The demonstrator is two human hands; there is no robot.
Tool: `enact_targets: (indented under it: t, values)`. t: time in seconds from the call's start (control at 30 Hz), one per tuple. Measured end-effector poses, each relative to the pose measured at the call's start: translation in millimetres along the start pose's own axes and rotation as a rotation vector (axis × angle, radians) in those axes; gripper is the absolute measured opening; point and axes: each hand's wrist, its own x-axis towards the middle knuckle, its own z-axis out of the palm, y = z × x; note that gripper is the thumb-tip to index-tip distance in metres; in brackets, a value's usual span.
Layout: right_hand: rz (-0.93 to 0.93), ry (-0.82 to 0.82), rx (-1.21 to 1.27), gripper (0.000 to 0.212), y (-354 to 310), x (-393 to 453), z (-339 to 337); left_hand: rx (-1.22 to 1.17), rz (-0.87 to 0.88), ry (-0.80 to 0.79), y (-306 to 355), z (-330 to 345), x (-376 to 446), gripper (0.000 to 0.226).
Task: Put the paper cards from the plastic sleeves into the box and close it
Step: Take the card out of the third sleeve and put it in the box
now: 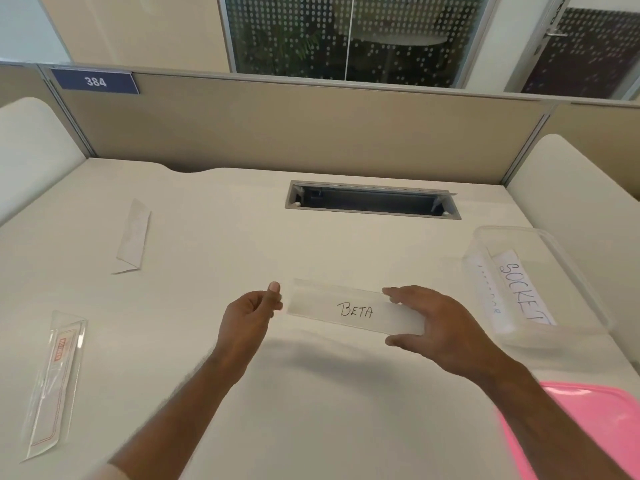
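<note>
Cream tabletop (pixel 311 427) in an office cubicle, tan partition (pixel 294 126) along the far edge with a "384" plate (pixel 95 81), dotted glass behind it. Open cable hatch (pixel 372 200) set into the tabletop near the far edge.

Mid-tabletop: clear plastic sleeve (pixel 313 299) with a paper card marked "BETA" (pixel 360 313). Card looks partly drawn out toward the right, though the sleeve's edge is hard to make out. Left hand (pixel 249 323) has its fingers pinched shut on the sleeve's left end. Right hand (pixel 436 327) is spread over the card's right end, index fingertip at the far edge, thumb at the near edge, touching it; a firm grip can't be confirmed.

Right edge: clear plastic box (pixel 568 271), lid off, holding a "SOCKET" card (pixel 523 292) and a second card (pixel 485 292) beside it, writing unreadable. Pink lid (pixel 588 427) lies at the near right corner, partly under the right forearm.

Left side: an empty-looking sleeve (pixel 133 237) toward the far left; another sleeve (pixel 55 382) with a red-printed card inside near the left edge.
</note>
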Motion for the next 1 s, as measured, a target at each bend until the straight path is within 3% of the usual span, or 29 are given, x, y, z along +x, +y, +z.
enact_targets:
  t: [0.1, 0.27, 0.47, 0.77, 1.0]
  values:
    - [0.071, 0.093, -0.008, 0.069, 15.3, -9.8, -14.0, 0.298, 0.146, 0.061, -14.2, 23.5, 12.2, 0.04]
    - [0.192, 0.279, -0.107, 0.073, 43.2, -25.8, -47.4, 0.69, 0.471, 0.001, -33.6, 77.8, 34.5, 0.056]
    - [0.292, 0.491, -0.159, 0.069, 77.0, -42.6, -91.2, 1.03, 0.505, -0.172, -44.4, 128.5, 61.7, 0.086]
    - [0.477, 0.618, -0.338, 0.066, 123.0, -53.2, -146.5, 1.124, 0.475, -0.156, -57.2, 138.6, 73.1, 0.095]
    - [0.582, 0.585, -0.505, 0.059, 139.9, -24.2, -119.4, 1.123, 0.47, -0.143, -57.3, 138.8, 72.6, 0.094]
